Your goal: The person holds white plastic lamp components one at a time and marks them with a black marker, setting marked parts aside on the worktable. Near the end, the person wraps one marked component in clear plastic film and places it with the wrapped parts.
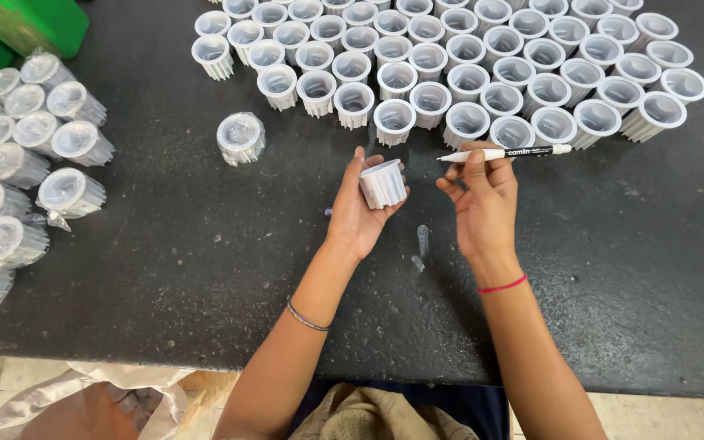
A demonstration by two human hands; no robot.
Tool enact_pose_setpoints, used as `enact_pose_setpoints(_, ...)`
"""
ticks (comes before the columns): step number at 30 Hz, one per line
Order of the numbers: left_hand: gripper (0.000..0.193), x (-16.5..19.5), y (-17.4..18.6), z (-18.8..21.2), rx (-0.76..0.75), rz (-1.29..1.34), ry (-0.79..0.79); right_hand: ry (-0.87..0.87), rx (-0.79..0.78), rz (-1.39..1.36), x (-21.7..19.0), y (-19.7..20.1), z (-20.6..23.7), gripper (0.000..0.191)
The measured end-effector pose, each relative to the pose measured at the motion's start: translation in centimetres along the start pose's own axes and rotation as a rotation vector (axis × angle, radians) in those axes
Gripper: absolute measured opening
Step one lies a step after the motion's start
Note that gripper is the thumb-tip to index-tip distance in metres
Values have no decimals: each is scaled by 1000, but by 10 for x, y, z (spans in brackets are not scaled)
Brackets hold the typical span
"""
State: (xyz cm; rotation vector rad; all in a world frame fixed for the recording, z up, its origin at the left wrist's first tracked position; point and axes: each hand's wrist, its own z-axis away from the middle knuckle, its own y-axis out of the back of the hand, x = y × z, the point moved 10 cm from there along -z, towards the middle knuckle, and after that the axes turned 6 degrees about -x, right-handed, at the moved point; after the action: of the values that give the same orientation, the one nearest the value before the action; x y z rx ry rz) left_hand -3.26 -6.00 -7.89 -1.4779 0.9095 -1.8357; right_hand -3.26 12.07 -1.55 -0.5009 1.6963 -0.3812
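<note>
Approx 45 bare white cups, approx 17 wrapped cups, 1 marker.

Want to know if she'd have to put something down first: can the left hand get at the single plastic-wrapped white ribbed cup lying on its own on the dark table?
Probably not freely: the left hand already holds a white ribbed cup, though nothing blocks the way to the wrapped cup.

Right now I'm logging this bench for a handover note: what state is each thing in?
left hand: holding a white ribbed cup, tilted
right hand: pinching a white marker, uncapped, tip pointing left
bare cups: upright, open ends up, in rows
wrapped cups: in clear film, lying at the left
single wrapped cup: apart, alone
</note>
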Motion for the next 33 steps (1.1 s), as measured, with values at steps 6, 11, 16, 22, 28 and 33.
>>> enact_pose_setpoints(6,61,0,18,56,17,-30,-20,-10,5,-7,-3,-17,54,18)
enact_pose_setpoints(11,63,-13,14,79,15,-30,-28,-14,8,-2,-13,-12,78,18)
enact_pose_setpoints(16,62,-39,15,137,26,-33,-33,-22,14,-3,-22,3,140,18)
enact_pose_setpoints(22,58,-50,-23,211,-33,-14,-68,-23,10,-1,-58,-2,207,18)
enact_pose_setpoints(28,53,-54,-47,284,-209,21,-70,-8,-4,-6,-70,-4,276,19)
enact_pose_setpoints(33,49,-107,-76,337,-238,3,-91,-10,2,0,-118,45,338,19)
